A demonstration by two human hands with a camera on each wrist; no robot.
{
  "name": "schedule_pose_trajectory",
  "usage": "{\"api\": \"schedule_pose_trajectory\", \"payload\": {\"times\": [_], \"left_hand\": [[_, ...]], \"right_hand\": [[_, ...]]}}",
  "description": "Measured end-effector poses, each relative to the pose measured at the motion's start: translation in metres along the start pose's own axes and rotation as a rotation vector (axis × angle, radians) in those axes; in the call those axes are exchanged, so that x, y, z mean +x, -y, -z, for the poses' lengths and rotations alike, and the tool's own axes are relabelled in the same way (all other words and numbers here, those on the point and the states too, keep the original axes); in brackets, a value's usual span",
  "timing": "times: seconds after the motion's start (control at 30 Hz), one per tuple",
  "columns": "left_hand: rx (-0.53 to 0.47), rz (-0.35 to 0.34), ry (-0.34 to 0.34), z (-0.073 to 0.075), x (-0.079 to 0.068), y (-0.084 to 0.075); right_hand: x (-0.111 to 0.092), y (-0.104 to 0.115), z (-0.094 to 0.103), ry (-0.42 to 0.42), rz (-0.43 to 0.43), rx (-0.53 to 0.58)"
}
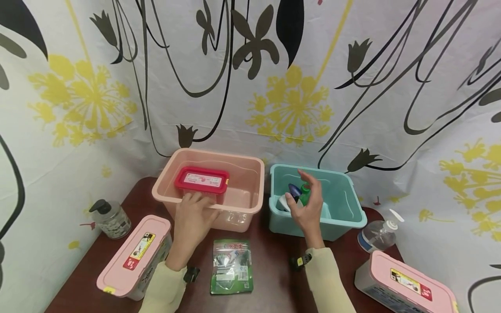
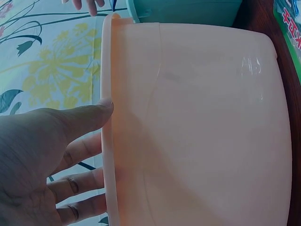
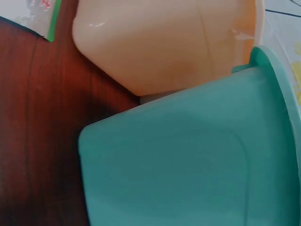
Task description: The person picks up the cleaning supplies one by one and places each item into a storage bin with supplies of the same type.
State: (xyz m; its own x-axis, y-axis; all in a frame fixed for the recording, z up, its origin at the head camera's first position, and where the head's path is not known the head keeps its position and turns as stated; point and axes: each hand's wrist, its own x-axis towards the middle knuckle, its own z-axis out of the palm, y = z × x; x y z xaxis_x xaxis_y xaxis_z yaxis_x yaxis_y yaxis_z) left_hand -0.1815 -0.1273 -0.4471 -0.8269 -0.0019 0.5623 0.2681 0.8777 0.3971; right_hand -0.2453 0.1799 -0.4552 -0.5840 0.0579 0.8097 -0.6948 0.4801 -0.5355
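A pink bin (image 1: 225, 215) stands on the table with a red-lidded box (image 1: 202, 179) inside it. My left hand (image 1: 193, 221) reaches over the bin's front rim, its fingertips close to the box. In the left wrist view, the thumb (image 2: 89, 117) lies at the rim while spread fingers pass behind it. My right hand (image 1: 309, 208) hovers over the teal bin (image 1: 344, 221), thumb and fingers wide apart. Below it in that bin lie a green-capped bottle (image 1: 305, 195), a dark blue item (image 1: 294, 190) and a white item (image 1: 285, 202). The right wrist view hides the hand.
A green-and-clear pouch (image 1: 232, 266) lies between my forearms. Pink-lidded boxes stand at the left (image 1: 135, 256) and right (image 1: 411, 282). Pump bottles stand by the left edge (image 1: 111, 219) and right edge (image 1: 377, 234). A patterned cloth (image 1: 250, 108) hangs behind the bins.
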Motion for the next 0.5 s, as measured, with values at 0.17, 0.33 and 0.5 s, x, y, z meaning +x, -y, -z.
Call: {"api": "schedule_pose_trajectory", "payload": {"times": [0.17,0.33,0.5], "left_hand": [[0.005,-0.006,-0.004,0.002,0.001,0.0],[0.001,0.004,0.006,0.001,0.0,0.001],[-0.004,0.007,0.008,0.001,-0.001,-0.001]], "right_hand": [[-0.01,-0.003,0.0,0.055,-0.027,0.003],[-0.014,-0.001,0.003,0.092,-0.071,0.002],[-0.022,0.002,0.008,0.125,-0.109,-0.025]]}}
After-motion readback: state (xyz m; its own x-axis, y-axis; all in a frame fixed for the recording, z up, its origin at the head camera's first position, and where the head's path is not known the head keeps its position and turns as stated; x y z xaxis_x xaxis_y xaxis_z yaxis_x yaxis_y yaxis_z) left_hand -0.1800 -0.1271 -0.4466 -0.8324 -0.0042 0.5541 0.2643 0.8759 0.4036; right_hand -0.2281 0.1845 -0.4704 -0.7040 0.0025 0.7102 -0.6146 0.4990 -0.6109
